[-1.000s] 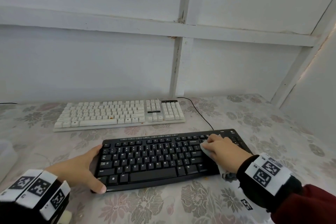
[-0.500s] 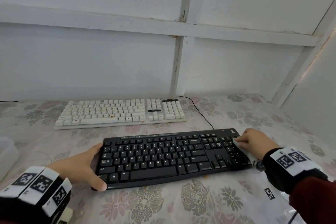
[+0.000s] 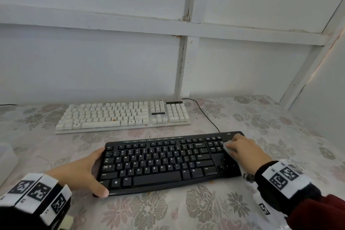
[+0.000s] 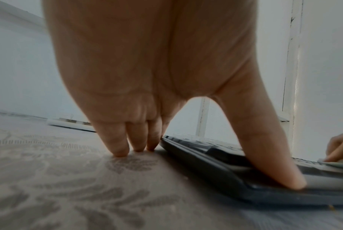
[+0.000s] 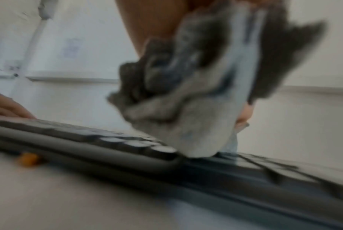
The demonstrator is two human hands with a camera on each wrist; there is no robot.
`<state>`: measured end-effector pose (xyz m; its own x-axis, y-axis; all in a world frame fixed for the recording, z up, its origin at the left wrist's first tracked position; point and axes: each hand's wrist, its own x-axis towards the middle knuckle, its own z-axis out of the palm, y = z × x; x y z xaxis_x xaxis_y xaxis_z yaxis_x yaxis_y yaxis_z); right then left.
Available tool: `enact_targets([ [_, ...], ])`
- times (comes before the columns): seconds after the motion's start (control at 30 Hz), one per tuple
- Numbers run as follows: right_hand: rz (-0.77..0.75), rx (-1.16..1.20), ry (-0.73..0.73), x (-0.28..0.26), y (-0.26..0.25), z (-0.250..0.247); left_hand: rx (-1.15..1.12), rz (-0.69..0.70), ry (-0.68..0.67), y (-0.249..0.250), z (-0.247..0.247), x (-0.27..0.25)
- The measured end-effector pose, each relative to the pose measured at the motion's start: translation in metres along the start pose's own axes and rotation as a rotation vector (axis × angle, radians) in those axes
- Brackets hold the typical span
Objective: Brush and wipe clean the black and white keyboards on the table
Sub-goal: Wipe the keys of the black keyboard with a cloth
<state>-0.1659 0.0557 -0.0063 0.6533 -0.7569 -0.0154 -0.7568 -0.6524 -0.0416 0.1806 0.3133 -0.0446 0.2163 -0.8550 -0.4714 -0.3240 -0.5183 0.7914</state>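
Note:
The black keyboard (image 3: 158,164) lies near me on the floral tablecloth, with the white keyboard (image 3: 121,115) behind it by the wall. My left hand (image 3: 93,172) braces the black keyboard's left end. Its thumb (image 4: 275,163) presses the front edge and its straight fingers (image 4: 119,146) touch the table beside the keyboard. My right hand (image 3: 244,150) grips a bunched pale cloth (image 3: 228,147) and presses it on the keys at the right end. The cloth (image 5: 196,116) is blurred in the right wrist view, touching the black keyboard (image 5: 107,147).
A black cable (image 3: 209,117) runs from the wall to behind the black keyboard. A translucent container (image 3: 5,162) stands at the left edge. An orange crumb (image 3: 211,181) lies by the keyboard's front edge. White walls close in behind and on the right.
My right hand swept the cloth from the keys right of centre to the far right end, then came back a little to the left. The left hand stayed put.

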Motion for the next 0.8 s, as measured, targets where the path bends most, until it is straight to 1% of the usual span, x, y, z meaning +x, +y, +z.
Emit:
enact_targets([
  [0.2, 0.166, -0.083, -0.024, 0.009, 0.052, -0.006, -0.014, -0.013, -0.004, -0.002, -0.001, 0.001],
  [0.3, 0.254, -0.123, -0.084, 0.013, 0.061, -0.010, -0.030, -0.029, -0.005, -0.002, -0.001, 0.001],
  [0.37, 0.258, -0.074, -0.068, 0.012, 0.057, -0.017, -0.048, -0.025, -0.010, 0.001, 0.000, 0.000],
  [0.43, 0.180, 0.007, -0.022, 0.009, 0.035, -0.028, -0.073, -0.017, -0.022, 0.004, 0.001, -0.002],
  [0.5, 0.022, 0.084, -0.014, 0.003, -0.007, -0.038, -0.071, -0.017, -0.027, 0.008, 0.002, -0.004],
  [0.63, -0.327, 0.277, -0.128, -0.008, -0.117, -0.042, -0.029, -0.021, -0.017, 0.012, 0.002, -0.005],
  [0.73, -0.481, 0.303, -0.226, -0.006, -0.188, -0.026, -0.015, -0.008, -0.008, 0.012, 0.000, -0.007],
  [0.8, -0.559, 0.289, -0.250, 0.000, -0.225, -0.016, -0.010, -0.011, -0.008, 0.011, -0.001, -0.007],
])
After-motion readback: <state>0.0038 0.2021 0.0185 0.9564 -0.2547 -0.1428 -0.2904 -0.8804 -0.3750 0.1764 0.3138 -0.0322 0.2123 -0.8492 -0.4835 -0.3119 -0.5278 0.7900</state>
